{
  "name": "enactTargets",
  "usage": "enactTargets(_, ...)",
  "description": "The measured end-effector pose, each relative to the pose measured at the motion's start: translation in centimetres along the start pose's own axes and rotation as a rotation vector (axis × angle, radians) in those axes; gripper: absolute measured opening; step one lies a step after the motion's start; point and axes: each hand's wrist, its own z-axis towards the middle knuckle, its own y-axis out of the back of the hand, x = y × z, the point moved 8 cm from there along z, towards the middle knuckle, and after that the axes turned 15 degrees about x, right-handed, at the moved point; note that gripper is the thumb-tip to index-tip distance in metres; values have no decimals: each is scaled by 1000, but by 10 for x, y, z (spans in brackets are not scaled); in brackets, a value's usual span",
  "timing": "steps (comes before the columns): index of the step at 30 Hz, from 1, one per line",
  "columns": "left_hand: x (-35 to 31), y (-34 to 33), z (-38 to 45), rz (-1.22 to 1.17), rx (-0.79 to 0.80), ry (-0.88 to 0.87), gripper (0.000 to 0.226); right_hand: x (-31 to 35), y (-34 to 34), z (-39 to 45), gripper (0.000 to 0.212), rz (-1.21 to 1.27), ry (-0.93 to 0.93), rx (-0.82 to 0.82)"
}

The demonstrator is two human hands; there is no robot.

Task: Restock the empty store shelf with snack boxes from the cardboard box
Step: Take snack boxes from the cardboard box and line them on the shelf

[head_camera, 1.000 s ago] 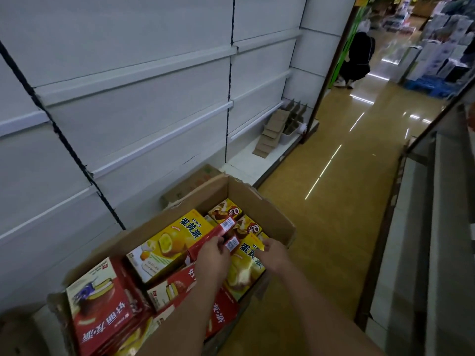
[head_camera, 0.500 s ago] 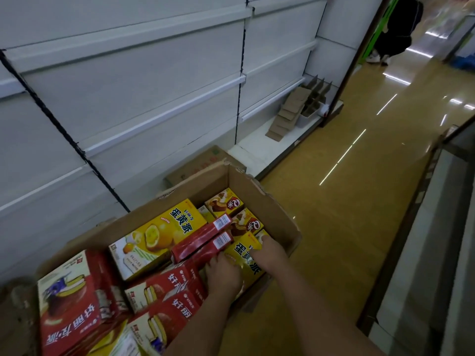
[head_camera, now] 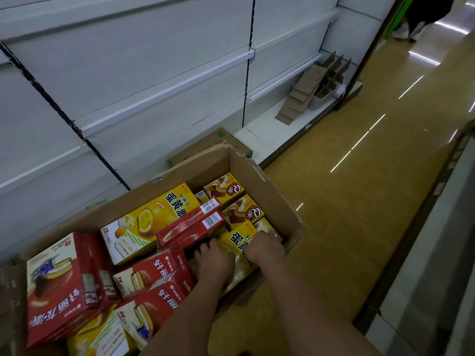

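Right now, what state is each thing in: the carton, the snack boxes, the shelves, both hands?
Brown cardboard box: open, flaps up, full.
Small yellow snack box: in the carton, gripped by both hands.
Left hand: fingers curled on the yellow box's left edge.
Right hand: fingers curled over its right edge.
Two red barcoded boxes: lying across the pile, untouched.
White store shelves: bare, unstocked.

A glossy tan floor (head_camera: 359,176) runs up the aisle, streaked with bright reflections of ceiling lights. At the far end of the white base shelf lies a stack of flat cardboard pieces (head_camera: 298,101), fanned like steps, beside slotted cardboard dividers (head_camera: 331,73). A person in dark clothing (head_camera: 424,14) stands at the top right. Grey shelving (head_camera: 437,253) borders the aisle's right side.
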Motion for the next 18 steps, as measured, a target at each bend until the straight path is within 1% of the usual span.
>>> enactTargets(4, 6, 6, -3, -68, -36, 17, 62, -1, 3, -4, 58, 25, 12, -64)
enactTargets(6, 7, 9, -4, -137, -55, 11, 65, -2, 7, -4, 63, 107, 42, -87)
enactTargets(8, 6, 11, -6, -200, -81, -8, 67, -2, 6, -4, 71, 199, 67, -54)
enactTargets(10, 5, 12, -10, -233, -99, -28, 67, -1, 3, -3, 79, 363, 91, 38)
enactTargets(12, 4, 12, -13, -245, -97, -41, 64, -1, 1, -6, 81, 524, 101, 117)
enactTargets(13, 2, 13, -14, -237, -94, -48, 61, 0, 1, -8, 82, 562, 101, 136)
enactTargets(16, -9, 17, -22, -194, -106, -102, 51, 2, 6, -12, 92, 660, 137, 120)
enactTargets(18, -17, 21, -28, -206, -121, -148, 48, 5, 13, -19, 97, 708, 163, 102)
